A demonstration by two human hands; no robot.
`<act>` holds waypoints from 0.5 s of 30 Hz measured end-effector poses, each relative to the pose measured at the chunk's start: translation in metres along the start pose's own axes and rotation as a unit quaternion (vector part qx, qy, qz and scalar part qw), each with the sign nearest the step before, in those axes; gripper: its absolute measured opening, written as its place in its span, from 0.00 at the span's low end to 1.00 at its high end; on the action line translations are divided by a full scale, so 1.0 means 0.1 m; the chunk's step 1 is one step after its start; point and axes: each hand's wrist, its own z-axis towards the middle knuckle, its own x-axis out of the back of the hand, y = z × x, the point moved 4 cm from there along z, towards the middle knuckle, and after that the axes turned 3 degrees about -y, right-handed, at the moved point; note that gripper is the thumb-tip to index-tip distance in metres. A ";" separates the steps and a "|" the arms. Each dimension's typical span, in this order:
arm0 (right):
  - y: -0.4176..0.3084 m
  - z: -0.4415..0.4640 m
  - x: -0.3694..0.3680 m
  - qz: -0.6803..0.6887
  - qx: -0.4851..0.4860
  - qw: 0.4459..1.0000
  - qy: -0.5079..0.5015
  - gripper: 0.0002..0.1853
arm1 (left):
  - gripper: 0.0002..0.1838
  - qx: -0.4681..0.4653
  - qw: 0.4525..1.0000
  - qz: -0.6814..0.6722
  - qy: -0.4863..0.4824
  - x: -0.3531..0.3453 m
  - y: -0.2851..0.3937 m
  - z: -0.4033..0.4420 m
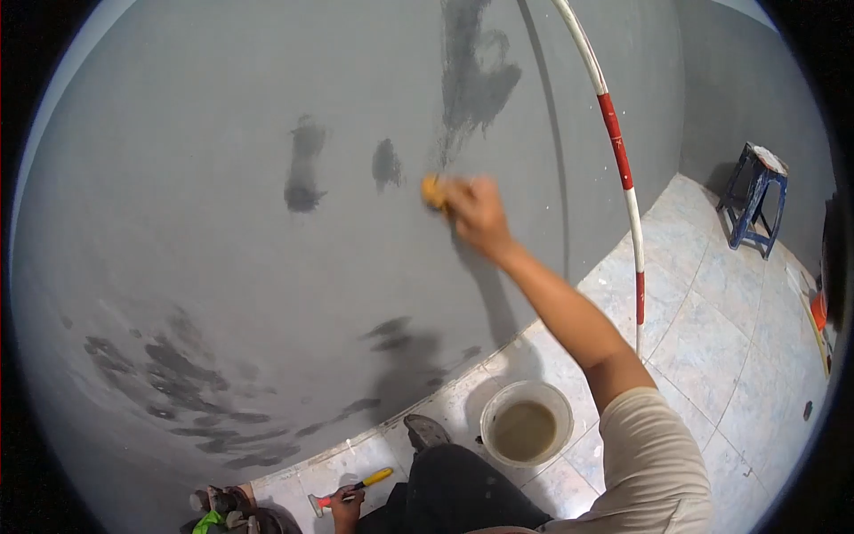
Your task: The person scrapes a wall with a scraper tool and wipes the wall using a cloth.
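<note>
Against the grey wall [222,240], my right hand [480,214] is closed around a small yellow sponge [433,192], slightly blurred. Dark damp-looking patches mark the wall above, beside and below it. Low at the bottom of the view, my left hand [347,510] is wrapped round a hand tool with a yellow and black handle [377,477]. A red part and a pale head of that tool show on the hand's other side; its exact kind is unclear.
A bucket of murky water [485,418] stands on the tiled floor [694,329] by my knee. A red-and-white pole [614,142] rises at the right. A blue stool [756,200] is in the far corner. Assorted items [233,514] lie at bottom left.
</note>
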 end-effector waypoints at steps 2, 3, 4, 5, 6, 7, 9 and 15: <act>0.55 0.45 0.07 -0.013 -0.072 0.991 0.110 0.22 | 0.19 0.058 0.998 -0.029 0.008 0.01 -0.07 0.01; 0.76 0.69 0.15 0.000 -0.142 0.977 0.156 0.22 | 0.19 0.061 0.998 -0.029 0.007 0.01 -0.11 0.03; 0.91 0.89 0.24 -0.037 -0.143 0.971 0.187 0.22 | 0.19 0.063 0.998 -0.029 0.006 0.03 -0.11 0.04; 0.97 0.97 0.30 -0.075 -0.144 0.963 0.217 0.22 | 0.19 0.065 0.998 -0.026 0.006 0.05 -0.12 0.05; 0.89 0.86 0.26 -0.076 -0.148 0.963 0.214 0.22 | 0.18 0.060 0.998 -0.027 0.017 0.02 -0.05 0.05; 0.72 0.70 0.18 -0.084 -0.150 0.964 0.202 0.20 | 0.18 0.055 0.998 -0.029 0.028 0.00 -0.01 0.03; 0.25 0.25 -0.03 -0.047 -0.099 0.983 0.150 0.20 | 0.18 0.049 0.999 -0.014 0.014 0.02 -0.04 0.05; 0.28 0.54 0.07 -0.014 -0.144 0.983 0.115 0.21 | 0.16 0.036 0.999 0.036 -0.013 0.01 0.12 -0.04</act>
